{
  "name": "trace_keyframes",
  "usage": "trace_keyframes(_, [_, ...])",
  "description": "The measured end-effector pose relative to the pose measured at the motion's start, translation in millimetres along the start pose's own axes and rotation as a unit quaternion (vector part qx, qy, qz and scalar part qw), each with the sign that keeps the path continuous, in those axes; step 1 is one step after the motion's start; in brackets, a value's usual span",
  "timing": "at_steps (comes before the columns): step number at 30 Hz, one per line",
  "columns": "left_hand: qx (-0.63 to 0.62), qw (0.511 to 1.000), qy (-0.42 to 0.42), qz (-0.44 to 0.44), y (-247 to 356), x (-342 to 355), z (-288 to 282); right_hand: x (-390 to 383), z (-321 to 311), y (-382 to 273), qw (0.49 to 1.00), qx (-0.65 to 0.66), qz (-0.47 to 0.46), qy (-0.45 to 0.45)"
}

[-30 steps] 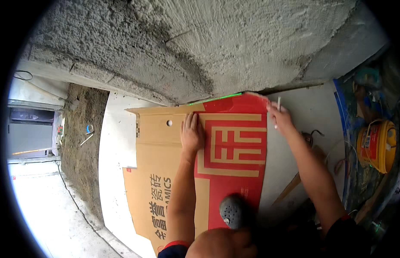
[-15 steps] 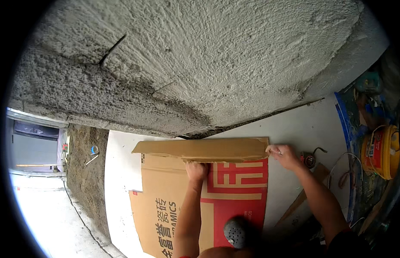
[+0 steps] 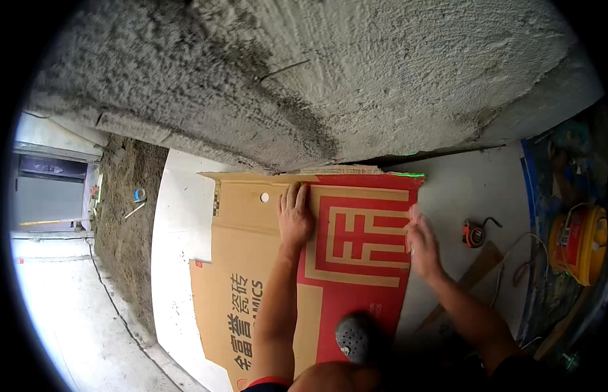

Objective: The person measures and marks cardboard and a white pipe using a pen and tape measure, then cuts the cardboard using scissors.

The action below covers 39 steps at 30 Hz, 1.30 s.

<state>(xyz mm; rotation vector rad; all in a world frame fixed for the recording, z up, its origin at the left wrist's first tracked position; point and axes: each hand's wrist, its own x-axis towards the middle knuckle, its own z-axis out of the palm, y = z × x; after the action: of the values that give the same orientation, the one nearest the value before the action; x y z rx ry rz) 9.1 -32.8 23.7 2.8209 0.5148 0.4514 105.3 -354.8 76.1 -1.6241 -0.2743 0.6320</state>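
A large brown and red cardboard sheet lies on a pale board, its top edge against the rough plastered wall. My left hand rests on the cardboard's upper middle, fingers stretched out beside a small round hole. At the sheet's right edge, my right hand is curled, slightly blurred, with something small and pale in it that I cannot make out clearly. A thin green light line runs along the top right edge. A grey clog with holes is on the lower red part.
An orange and black tape measure lies right of the cardboard, near a narrow brown strip and a cord. A yellow bucket stands at the far right. A blue tape roll and pale stick lie on the soil at left.
The top flap, folded over toward me half a second ago, lies back toward the wall with its red face showing. My right hand has moved lower along the right edge since a second ago.
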Motion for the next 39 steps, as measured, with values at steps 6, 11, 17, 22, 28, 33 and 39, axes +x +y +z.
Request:
trace_keyframes(6, [-0.210,0.976,-0.008,-0.051,41,-18,-27,-27,37,-15,0.984,-0.053,0.036,-0.167])
trace_keyframes(11, [-0.562,0.746,-0.252,-0.253,130,-64,-69,-37,52,-26,0.965,-0.192,-0.065,-0.166])
trace_keyframes(17, [-0.650,0.679,-0.207,-0.271,139,-94,-52,-45,57,-10,0.958,-0.237,-0.059,-0.150])
trace_keyframes(22, [-0.657,0.694,-0.124,-0.265,135,-75,-63,-40,52,1,0.943,-0.066,0.196,-0.260])
trace_keyframes(28, [-0.677,0.623,0.013,-0.391,36,-39,-34,-35,54,-5,0.914,0.049,0.280,-0.289])
trace_keyframes(33, [-0.193,0.927,0.019,-0.321,-53,-7,-3,-16,77,-10,0.953,-0.051,0.205,-0.215])
trace_keyframes(39, [-0.099,0.934,-0.064,-0.339,-46,42,-17,32,108,3,0.972,-0.096,0.103,-0.188])
